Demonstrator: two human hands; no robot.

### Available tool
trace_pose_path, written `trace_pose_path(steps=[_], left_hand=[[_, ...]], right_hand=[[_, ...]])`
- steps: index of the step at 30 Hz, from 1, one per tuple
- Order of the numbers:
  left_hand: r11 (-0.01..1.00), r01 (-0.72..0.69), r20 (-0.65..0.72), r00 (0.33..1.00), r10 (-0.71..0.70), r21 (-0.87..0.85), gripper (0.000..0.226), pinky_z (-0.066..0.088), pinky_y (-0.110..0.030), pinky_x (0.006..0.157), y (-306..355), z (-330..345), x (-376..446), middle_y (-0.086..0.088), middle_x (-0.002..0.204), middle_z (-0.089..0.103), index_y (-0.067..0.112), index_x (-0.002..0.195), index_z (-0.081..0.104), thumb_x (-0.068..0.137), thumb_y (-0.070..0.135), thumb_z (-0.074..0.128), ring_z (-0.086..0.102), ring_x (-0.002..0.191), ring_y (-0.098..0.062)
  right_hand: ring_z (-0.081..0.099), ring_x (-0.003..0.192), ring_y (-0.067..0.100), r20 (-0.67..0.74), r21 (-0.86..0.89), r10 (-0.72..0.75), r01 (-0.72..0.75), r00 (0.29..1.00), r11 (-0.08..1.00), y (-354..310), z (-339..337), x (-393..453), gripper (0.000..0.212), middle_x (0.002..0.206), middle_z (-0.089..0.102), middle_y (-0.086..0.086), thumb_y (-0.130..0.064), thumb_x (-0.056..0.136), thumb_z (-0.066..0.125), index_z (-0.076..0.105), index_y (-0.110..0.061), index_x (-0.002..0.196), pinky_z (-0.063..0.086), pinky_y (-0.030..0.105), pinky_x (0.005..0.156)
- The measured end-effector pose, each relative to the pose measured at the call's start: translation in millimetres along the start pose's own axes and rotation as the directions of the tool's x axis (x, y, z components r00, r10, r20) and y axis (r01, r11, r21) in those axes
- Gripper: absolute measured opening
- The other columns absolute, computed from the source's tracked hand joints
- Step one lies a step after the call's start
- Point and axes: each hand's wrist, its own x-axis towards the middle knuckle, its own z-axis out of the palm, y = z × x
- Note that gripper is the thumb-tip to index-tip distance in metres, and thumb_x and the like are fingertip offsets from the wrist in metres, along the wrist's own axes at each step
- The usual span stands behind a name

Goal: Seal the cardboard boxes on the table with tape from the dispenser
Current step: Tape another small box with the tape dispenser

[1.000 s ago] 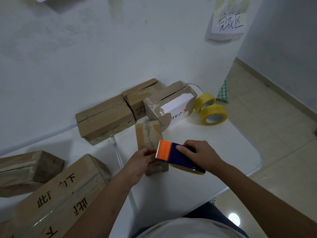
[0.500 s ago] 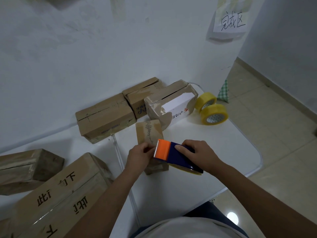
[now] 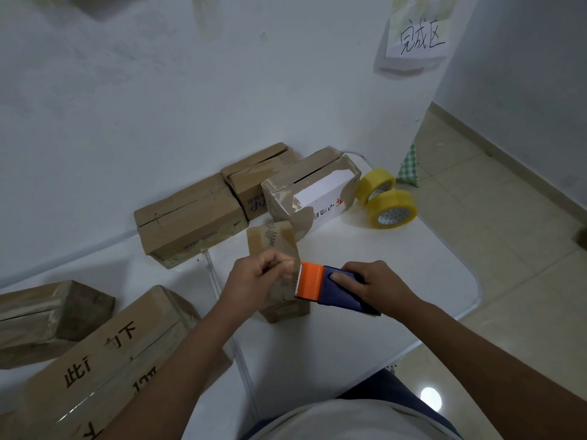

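Raised left hand (image 3: 254, 281) now pinches tape at dispenser (image 3: 330, 289).

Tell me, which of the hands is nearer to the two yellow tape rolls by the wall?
Right. The right hand grips the blue-and-orange tape dispenser on the side toward the yellow tape rolls; the left hand sits farther away, pinching at the dispenser's orange end.

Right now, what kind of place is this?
Probably an improvised packing station in a plain room. Worn cardboard boxes crowd a white table against a bare wall, spare tape rolls sit by the corner, and a handwritten sign marks a zone.
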Motion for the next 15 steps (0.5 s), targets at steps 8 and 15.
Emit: trace_pose_path(steps=[8, 15], left_hand=[[0.946, -0.153, 0.046, 0.988, 0.146, 0.286, 0.011, 0.048, -0.015, 0.072, 3.2, 8.6, -3.5, 0.011, 0.085, 0.068, 0.019, 0.095, 0.07, 0.097, 0.025, 0.06, 0.063, 0.082, -0.004], [0.998, 0.056, -0.157, 0.986, -0.056, -0.001, 0.014, 0.06, -0.04, 0.08, 7.1, 26.6, -13.5, 0.006, 0.08, 0.071, 0.021, 0.085, 0.068, 0.095, 0.014, 0.063, 0.069, 0.08, -0.011]], right_hand=[[0.061, 0.07, 0.007, 0.047, -0.076, 0.027, -0.023, 0.999, 0.997, 6.7, -2.4, 5.3, 0.03, 0.079, 0.06, -0.009, -0.055, 0.094, 0.046, 0.056, -0.027, 0.094, 0.044, 0.017, 0.062], [0.059, 0.074, 0.011, 0.014, -0.187, 0.002, 0.001, 1.0, 0.982, 12.1, -0.8, 8.3, 0.04, 0.089, 0.064, -0.003, -0.055, 0.094, 0.044, 0.058, -0.019, 0.106, 0.039, 0.016, 0.06]])
